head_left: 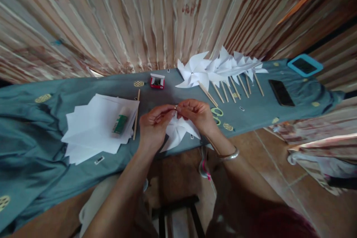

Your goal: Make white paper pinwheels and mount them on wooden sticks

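Note:
My left hand (156,121) and my right hand (193,113) meet above the table, fingertips pinched together. Between them glints a tiny shiny pin (175,108), too small to make out fully. Just below lies a white paper pinwheel (178,134), partly covered by my fingers; whether they also grip its paper I cannot tell. Green-handled scissors (216,112) lie by my right wrist, their blades hidden. Left of my hands are a wooden stick (136,115) and a stack of white paper sheets (89,126) with a green glue stick (120,122) on top.
Several finished pinwheels (195,68) on wooden sticks lie in a row at the back right. A small open red box (157,81) stands behind my hands. Farther right are a black phone (281,93) and a blue-framed tablet (305,65). A pleated curtain (164,18) hangs behind the cloth-covered table (117,82).

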